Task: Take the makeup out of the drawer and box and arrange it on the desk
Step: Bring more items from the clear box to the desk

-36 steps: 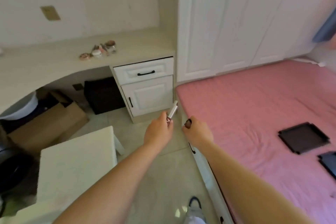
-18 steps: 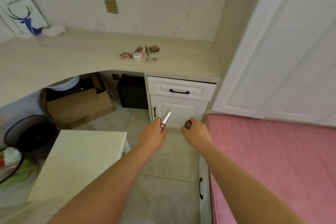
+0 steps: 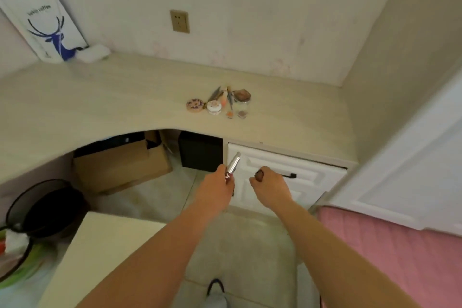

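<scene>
My left hand [image 3: 217, 189] grips a silver-capped lipstick tube [image 3: 233, 164], its cap pointing up toward the desk. My right hand [image 3: 270, 186] is curled round a small dark brown makeup item [image 3: 259, 175]. Both hands hover in front of the white drawer [image 3: 310, 170] with its black handle [image 3: 290, 175], below the desk edge. On the beige desk [image 3: 125, 97] lies a small cluster of makeup: a round patterned compact [image 3: 194, 104], a white jar [image 3: 214, 107], pencils and a tube [image 3: 226, 97], and a glass jar with a brown lid [image 3: 241, 101].
A deer picture [image 3: 47, 25] leans on the wall at the desk's far left. Under the desk stand a cardboard box [image 3: 120, 165] and a black box [image 3: 200, 151]. A black bin [image 3: 47, 207] and a beige stool [image 3: 100, 257] are at lower left; the pink bed [image 3: 400, 257] is at right.
The view has swung from the bed toward the desk and come closer. Both hands, still holding their items, now sit right in front of the drawer.
</scene>
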Demonstrator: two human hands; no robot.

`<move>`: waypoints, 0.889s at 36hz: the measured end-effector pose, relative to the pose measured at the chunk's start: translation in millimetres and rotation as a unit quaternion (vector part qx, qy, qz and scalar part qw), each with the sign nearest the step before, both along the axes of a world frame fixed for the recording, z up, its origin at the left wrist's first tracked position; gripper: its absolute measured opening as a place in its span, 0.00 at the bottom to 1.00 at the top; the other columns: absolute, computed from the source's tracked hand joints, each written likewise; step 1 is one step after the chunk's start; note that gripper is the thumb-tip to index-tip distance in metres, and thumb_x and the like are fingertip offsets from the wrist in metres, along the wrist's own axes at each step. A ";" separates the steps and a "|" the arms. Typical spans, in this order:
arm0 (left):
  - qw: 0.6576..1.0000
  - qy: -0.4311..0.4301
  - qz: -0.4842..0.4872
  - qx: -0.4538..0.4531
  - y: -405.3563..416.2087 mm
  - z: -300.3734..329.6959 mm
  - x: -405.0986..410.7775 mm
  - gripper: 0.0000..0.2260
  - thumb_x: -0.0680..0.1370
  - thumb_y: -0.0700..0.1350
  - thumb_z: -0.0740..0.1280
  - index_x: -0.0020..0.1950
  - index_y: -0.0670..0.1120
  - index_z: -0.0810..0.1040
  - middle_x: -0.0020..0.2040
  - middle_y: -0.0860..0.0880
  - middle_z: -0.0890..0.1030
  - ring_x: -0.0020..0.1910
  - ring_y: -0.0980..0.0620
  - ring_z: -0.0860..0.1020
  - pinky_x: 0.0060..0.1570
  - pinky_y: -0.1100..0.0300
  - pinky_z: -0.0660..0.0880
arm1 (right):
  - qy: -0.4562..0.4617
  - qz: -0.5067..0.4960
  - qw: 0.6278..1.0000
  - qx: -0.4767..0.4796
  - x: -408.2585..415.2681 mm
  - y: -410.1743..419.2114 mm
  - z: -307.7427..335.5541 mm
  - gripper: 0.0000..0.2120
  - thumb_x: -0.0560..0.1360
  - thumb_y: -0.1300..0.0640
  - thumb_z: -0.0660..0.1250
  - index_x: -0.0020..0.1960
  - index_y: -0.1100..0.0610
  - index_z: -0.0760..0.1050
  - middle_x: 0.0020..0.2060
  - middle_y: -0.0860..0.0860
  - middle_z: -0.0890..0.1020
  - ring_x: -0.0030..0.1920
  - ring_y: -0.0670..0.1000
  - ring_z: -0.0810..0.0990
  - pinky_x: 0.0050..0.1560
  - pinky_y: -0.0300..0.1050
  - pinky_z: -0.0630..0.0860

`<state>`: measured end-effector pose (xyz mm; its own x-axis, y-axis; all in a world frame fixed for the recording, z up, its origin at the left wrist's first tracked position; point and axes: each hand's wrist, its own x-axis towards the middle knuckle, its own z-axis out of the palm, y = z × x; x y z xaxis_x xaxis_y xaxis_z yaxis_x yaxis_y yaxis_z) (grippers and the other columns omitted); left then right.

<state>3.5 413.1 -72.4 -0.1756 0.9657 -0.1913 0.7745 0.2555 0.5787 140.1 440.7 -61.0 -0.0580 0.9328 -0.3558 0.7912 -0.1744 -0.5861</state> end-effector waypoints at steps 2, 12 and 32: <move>1.000 -0.017 0.002 -0.009 27.0 0.5 -16.1 0.10 0.82 0.49 0.56 0.56 0.44 0.69 0.39 0.47 0.75 0.34 0.50 0.74 0.34 0.57 0.71 | -0.001 -0.002 1.000 -0.003 -14.5 27.9 0.8 0.07 0.78 0.51 0.58 0.44 0.54 0.66 0.39 0.51 0.73 0.37 0.52 0.71 0.29 0.41 0.63; 1.000 0.002 0.007 -0.025 143.8 -3.1 -70.9 0.11 0.82 0.50 0.55 0.57 0.44 0.69 0.41 0.47 0.77 0.37 0.47 0.76 0.33 0.56 0.72 | 0.041 -0.016 0.999 -0.003 -81.0 139.3 -10.0 0.08 0.77 0.52 0.60 0.43 0.55 0.66 0.39 0.52 0.75 0.39 0.53 0.73 0.35 0.42 0.67; 0.996 -0.042 0.060 -0.053 317.5 -26.5 -121.9 0.12 0.81 0.41 0.56 0.64 0.44 0.69 0.54 0.43 0.79 0.51 0.42 0.78 0.45 0.55 0.70 | 0.012 0.038 0.996 -0.076 -129.5 341.3 -46.1 0.12 0.74 0.48 0.61 0.50 0.54 0.64 0.44 0.52 0.75 0.45 0.55 0.74 0.43 0.46 0.69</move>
<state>-118.4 730.6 -98.9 -0.2684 0.9118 -0.3107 0.6842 0.4075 0.6048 10.6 782.0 -107.2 -0.1360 0.8611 -0.4898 0.7920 -0.2025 -0.5760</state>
